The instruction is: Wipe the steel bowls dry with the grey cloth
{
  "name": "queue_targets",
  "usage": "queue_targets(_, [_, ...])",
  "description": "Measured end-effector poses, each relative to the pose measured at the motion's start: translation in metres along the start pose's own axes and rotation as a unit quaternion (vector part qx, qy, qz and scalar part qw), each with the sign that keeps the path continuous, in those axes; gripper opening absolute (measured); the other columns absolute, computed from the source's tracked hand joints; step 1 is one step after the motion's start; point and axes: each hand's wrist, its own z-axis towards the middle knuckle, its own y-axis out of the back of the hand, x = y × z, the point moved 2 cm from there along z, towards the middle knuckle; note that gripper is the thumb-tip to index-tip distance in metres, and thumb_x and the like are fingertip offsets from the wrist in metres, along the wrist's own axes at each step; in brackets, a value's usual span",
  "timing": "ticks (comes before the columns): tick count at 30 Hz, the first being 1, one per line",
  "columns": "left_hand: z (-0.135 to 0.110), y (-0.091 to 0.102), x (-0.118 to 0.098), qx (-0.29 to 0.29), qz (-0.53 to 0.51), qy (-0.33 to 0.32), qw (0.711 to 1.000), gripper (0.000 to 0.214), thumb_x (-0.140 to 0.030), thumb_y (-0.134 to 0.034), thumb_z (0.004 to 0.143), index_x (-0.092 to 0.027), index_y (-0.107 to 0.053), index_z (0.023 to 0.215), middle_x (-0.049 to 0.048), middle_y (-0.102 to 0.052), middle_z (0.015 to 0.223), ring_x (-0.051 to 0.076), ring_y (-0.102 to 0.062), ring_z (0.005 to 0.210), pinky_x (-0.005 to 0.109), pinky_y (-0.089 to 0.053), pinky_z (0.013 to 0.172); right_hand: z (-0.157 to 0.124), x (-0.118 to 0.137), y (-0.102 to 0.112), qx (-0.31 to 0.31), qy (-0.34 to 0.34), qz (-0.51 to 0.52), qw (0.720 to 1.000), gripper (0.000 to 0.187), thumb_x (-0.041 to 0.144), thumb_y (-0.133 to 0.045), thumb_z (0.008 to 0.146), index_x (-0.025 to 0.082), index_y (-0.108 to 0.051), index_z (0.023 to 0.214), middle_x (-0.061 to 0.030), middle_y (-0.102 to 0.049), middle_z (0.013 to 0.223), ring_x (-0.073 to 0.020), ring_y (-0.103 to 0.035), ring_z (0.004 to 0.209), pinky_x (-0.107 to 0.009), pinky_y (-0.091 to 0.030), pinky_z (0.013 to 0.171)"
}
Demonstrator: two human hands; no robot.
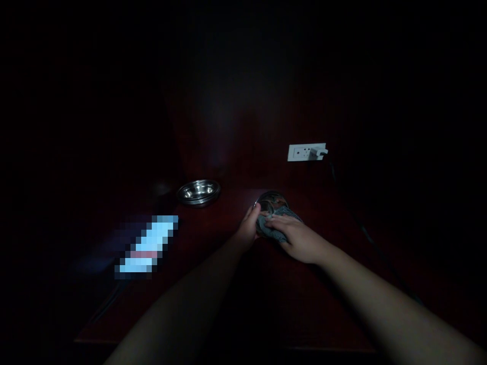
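Observation:
A shiny metal bowl (271, 198) is held over the dark red table, right of the view's middle. My left hand (249, 227) grips its left rim, thumb on the near inner side and the other fingers mostly hidden. A grey-green cloth (271, 230) lies against the inside of the bowl and hangs over its near edge. My right hand (299, 235) is closed on this cloth and presses it to the metal. Farther left, a small stack of steel bowls (199, 192) rests on the table, apart from both hands.
A bright, pixelated screen (152, 243) stands at the left, with a cable below it. On the back wall is a white socket plate (300, 152) with a plugged-in charger (318, 151). A dark cable (367, 235) runs down the right side. The table's front edge (91, 340) shows faintly.

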Motion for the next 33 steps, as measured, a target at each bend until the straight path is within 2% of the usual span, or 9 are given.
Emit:
queue_targets(3, [-0.002, 0.0, 0.0, 0.0, 0.008, 0.038, 0.999, 0.061, -0.061, -0.055, 0.073, -0.02, -0.056, 0.117, 0.0131, -0.063, 0.117, 0.028, -0.062, 0.103, 0.04, -0.052, 0.08, -0.001, -0.002, -0.001, -0.002, -0.023, -0.029, 0.999, 0.059, 0.007, -0.051, 0.068, 0.015, -0.052, 0.126, -0.0131, -0.047, 0.138, -0.0291, -0.037, 0.132, -0.051, -0.024, 0.111])
queue_targets(5, [-0.003, 0.0, 0.0, 0.001, 0.022, 0.052, 0.998, 0.062, -0.063, -0.055, 0.073, -0.02, -0.057, 0.117, 0.0131, -0.061, 0.121, 0.028, -0.061, 0.106, 0.04, -0.052, 0.081, -0.001, -0.003, -0.002, -0.01, -0.029, -0.023, 0.999, 0.058, 0.008, -0.051, 0.069, 0.016, -0.052, 0.127, -0.0135, -0.046, 0.139, -0.0277, -0.036, 0.133, -0.051, -0.023, 0.111])
queue_targets(10, [-0.003, -0.001, -0.001, 0.021, 0.02, 0.051, 0.998, 0.059, -0.065, -0.049, 0.076, -0.022, -0.06, 0.114, 0.0114, -0.064, 0.118, 0.027, -0.059, 0.11, 0.041, -0.05, 0.087, 0.002, -0.005, -0.005, -0.057, -0.041, 0.062, 0.996, 0.049, 0.013, -0.046, 0.08, 0.017, -0.051, 0.128, -0.0127, -0.045, 0.14, -0.0237, -0.037, 0.133, -0.049, -0.024, 0.112])
queue_targets(14, [-0.002, -0.002, 0.0, 0.061, 0.007, 0.05, 0.997, 0.057, -0.063, -0.046, 0.079, -0.021, -0.062, 0.114, 0.0109, -0.061, 0.122, 0.027, -0.053, 0.119, 0.043, -0.042, 0.1, 0.004, -0.003, -0.007, -0.094, -0.039, 0.133, 0.986, 0.045, 0.023, -0.043, 0.088, 0.018, -0.047, 0.132, -0.011, -0.037, 0.145, -0.0222, -0.031, 0.136, -0.047, -0.022, 0.113])
queue_targets(20, [0.0, 0.001, 0.002, 0.063, -0.018, 0.047, 0.997, 0.051, -0.056, -0.046, 0.082, -0.02, -0.06, 0.116, 0.0086, -0.057, 0.129, 0.025, -0.048, 0.125, 0.041, -0.033, 0.108, 0.003, 0.002, -0.014, -0.061, -0.005, 0.139, 0.988, 0.045, 0.024, -0.046, 0.088, 0.019, -0.047, 0.133, -0.0092, -0.027, 0.15, -0.0241, -0.02, 0.139, -0.048, -0.019, 0.114])
queue_targets(25, [-0.004, -0.002, -0.001, 0.05, -0.033, 0.097, 0.993, 0.058, -0.059, -0.039, 0.084, -0.013, -0.062, 0.111, 0.0125, -0.062, 0.12, 0.026, -0.051, 0.121, 0.039, -0.034, 0.107, 0.001, 0.004, -0.015, -0.033, 0.012, 0.135, 0.99, 0.047, 0.021, -0.05, 0.086, 0.02, -0.047, 0.133, -0.0081, -0.035, 0.147, -0.0244, -0.025, 0.138, -0.047, -0.024, 0.113])
queue_targets(30, [-0.005, -0.002, -0.003, 0.053, -0.034, 0.097, 0.993, 0.061, -0.06, -0.036, 0.085, -0.01, -0.065, 0.103, 0.0136, -0.069, 0.106, 0.026, -0.056, 0.114, 0.039, -0.035, 0.106, 0.0, 0.006, -0.012, -0.036, 0.019, 0.123, 0.992, 0.046, 0.019, -0.051, 0.085, 0.019, -0.049, 0.131, -0.0094, -0.041, 0.143, -0.0249, -0.032, 0.135, -0.047, -0.027, 0.112])
queue_targets(33, [-0.005, -0.001, -0.003, 0.054, -0.037, 0.099, 0.993, 0.063, -0.061, -0.035, 0.085, -0.01, -0.065, 0.105, 0.0135, -0.068, 0.107, 0.026, -0.057, 0.114, 0.039, -0.036, 0.105, 0.0, 0.009, -0.01, -0.04, 0.022, 0.108, 0.993, 0.045, 0.017, -0.051, 0.084, 0.018, -0.052, 0.128, -0.0109, -0.042, 0.142, -0.0248, -0.035, 0.134, -0.046, -0.03, 0.111])
